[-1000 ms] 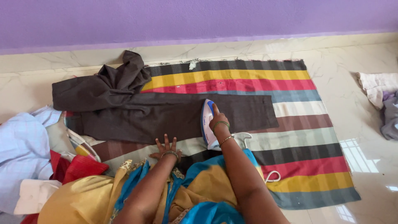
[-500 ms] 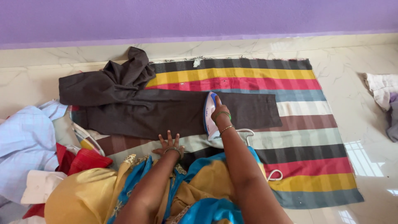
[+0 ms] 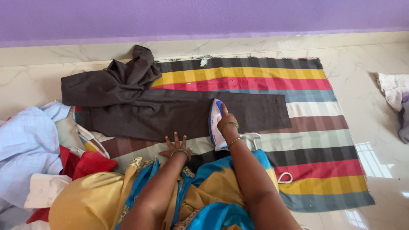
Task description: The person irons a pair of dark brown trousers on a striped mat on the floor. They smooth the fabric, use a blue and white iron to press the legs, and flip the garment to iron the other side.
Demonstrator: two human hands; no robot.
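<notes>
Dark brown trousers [image 3: 170, 111] lie flat across a striped cloth [image 3: 306, 140] spread on the floor; one leg is bunched up at the far left. My right hand [image 3: 226, 121] grips the handle of a white and blue iron [image 3: 215, 123], which rests on the trouser leg near its front edge. My left hand [image 3: 175, 147] is pressed flat, fingers spread, on the striped cloth just in front of the trousers. Both wrists wear bangles.
A pile of clothes [image 3: 30, 149], light blue, red and white, lies at my left. More pale garments [image 3: 394, 93] lie on the marble floor at the right. The iron's white cord [image 3: 284, 176] loops over the cloth. A purple wall [image 3: 204, 17] runs along the back.
The iron and my right hand have slid slightly back toward me along the trouser leg. My left hand stays flat on the cloth. The view has shifted a little.
</notes>
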